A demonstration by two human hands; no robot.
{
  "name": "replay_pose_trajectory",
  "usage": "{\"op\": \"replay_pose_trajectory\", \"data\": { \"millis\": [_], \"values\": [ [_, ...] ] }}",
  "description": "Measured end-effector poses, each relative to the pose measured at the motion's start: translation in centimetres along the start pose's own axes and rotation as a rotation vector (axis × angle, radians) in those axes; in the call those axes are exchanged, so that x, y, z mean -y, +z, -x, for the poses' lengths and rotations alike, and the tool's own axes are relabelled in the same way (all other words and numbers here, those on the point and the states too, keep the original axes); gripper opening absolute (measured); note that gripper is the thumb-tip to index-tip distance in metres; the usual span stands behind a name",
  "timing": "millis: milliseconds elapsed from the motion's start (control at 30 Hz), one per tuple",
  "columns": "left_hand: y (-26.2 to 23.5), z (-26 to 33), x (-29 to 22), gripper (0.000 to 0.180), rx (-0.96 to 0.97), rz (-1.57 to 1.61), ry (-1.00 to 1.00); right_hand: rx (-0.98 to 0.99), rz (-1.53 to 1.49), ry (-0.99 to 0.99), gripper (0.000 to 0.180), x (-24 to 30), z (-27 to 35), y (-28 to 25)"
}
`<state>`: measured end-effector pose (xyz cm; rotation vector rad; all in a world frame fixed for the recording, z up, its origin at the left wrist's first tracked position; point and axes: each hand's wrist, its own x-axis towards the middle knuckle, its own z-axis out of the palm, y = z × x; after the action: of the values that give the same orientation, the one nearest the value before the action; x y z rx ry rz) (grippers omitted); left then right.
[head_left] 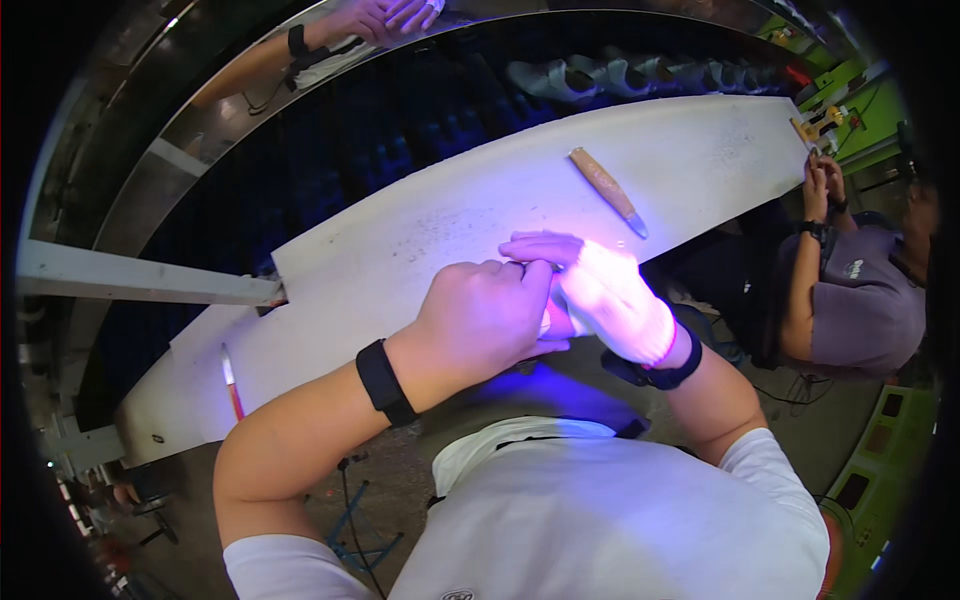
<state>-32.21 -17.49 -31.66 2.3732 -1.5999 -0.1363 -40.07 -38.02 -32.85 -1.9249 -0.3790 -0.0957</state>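
Observation:
My left hand [480, 315] is bare, its fingers curled and pressed against my right hand in front of my chest. My right hand [615, 300] wears a white glove that leaves the fingertips bare. Its fingers reach over toward the left hand's knuckles. Both hands are closed together just above the near edge of a pale worktable [430, 225], under bright violet light. Whatever lies between them is hidden by the fingers. Beyond the right hand lies a knife-like tool [605, 190] with a brown handle and short greyish blade. Another slim blade with a red handle [231, 380] rests at the left.
Behind the table, several light-coloured shoes [570, 78] stand in a row on a dark surface. A white metal bar [150, 272] meets the table at left. A co-worker [860, 290] sits at the right, hands at the table's far end near a yellow fixture [825, 122].

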Motion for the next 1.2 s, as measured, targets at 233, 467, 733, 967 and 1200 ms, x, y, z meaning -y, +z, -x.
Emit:
{"op": "replay_pose_trajectory", "data": {
  "millis": [233, 467, 733, 967, 1200],
  "values": [
    [2.5, 7.7, 0.0, 0.068, -0.3, 0.938, -0.338, -0.129, 0.461, 0.07, 0.093, -3.8, 4.6, 6.2],
    [3.8, 10.2, -0.5, 0.055, -0.44, 1.076, -0.757, -0.25, 0.134, 0.092, 0.07, -6.4, 3.6, 6.7],
    [-19.9, 7.0, 3.1, 0.044, -1.21, 0.139, -0.015, -0.613, 0.212, 0.295, 0.03, -13.1, 1.0, -0.3],
    [-41.7, -6.0, 14.3, 0.046, -1.416, -0.763, 0.052, -0.597, 0.491, 0.25, 0.027, -13.7, 1.8, 0.8],
    [-41.9, -10.7, 23.6, 0.064, -0.809, -0.601, -0.413, -0.55, 0.539, 0.171, 0.028, -13.5, 0.8, 1.7]
  ]
}}
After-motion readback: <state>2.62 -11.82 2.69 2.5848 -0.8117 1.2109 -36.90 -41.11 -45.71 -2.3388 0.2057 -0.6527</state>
